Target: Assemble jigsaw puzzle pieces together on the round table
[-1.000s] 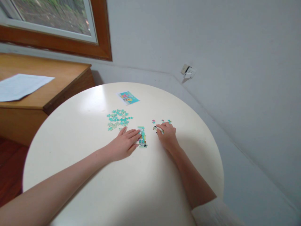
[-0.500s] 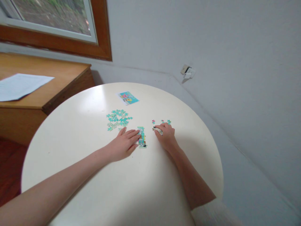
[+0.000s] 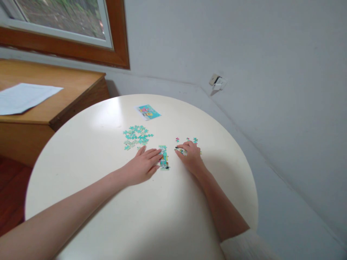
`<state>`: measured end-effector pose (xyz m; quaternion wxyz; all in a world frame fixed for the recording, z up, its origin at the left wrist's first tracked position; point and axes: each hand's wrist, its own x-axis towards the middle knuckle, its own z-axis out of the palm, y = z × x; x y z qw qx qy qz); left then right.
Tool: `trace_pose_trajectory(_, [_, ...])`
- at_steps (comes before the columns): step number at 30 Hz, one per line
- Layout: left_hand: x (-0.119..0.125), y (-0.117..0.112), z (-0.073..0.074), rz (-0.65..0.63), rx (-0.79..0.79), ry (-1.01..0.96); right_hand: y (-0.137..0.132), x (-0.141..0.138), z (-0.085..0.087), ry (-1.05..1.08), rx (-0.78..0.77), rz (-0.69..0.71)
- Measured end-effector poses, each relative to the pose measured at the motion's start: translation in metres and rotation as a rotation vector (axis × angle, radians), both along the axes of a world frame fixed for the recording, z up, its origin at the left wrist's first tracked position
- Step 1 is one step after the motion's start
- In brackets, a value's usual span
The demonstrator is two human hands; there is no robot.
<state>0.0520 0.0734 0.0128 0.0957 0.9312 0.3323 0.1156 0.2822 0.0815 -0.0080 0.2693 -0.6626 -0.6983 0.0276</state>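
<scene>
On the round cream table my left hand lies flat, fingers stretched out, its fingertips resting on the left edge of a small joined strip of puzzle pieces. My right hand is curled, its fingertips pinching a small cluster of puzzle pieces just right of the strip. A few loose pieces lie just beyond that hand. A heap of several teal pieces sits beyond my left hand.
A small colourful picture card lies near the table's far edge. A wooden desk with a white paper sheet stands at the left under a wood-framed window. A wall socket is on the right wall.
My right hand has slid a little to the left with the small cluster of pieces, closer to the joined strip. My left hand has stayed in place.
</scene>
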Motion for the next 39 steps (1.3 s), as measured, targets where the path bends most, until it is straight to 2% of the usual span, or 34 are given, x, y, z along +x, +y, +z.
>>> trace_pose_trajectory(14, [0.000, 0.000, 0.000, 0.001, 0.001, -0.012, -0.001, -0.001, 0.005, 0.053, 0.012, 0.033])
trace_pose_trajectory(19, [0.000, 0.000, 0.001, -0.001, 0.008, -0.014, -0.001, 0.000, 0.004, 0.073, 0.043, 0.004])
trace_pose_trajectory(26, [0.001, -0.001, 0.003, 0.002, -0.015, -0.012, -0.001, -0.002, 0.007, 0.142, 0.012, -0.052])
trace_pose_trajectory(32, [0.001, -0.001, 0.004, 0.001, -0.021, 0.010, -0.001, 0.000, 0.011, 0.217, -0.017, 0.012])
trace_pose_trajectory(39, [0.001, -0.001, 0.002, -0.002, 0.000, 0.004, -0.002, 0.000, 0.013, 0.310, -0.031, 0.007])
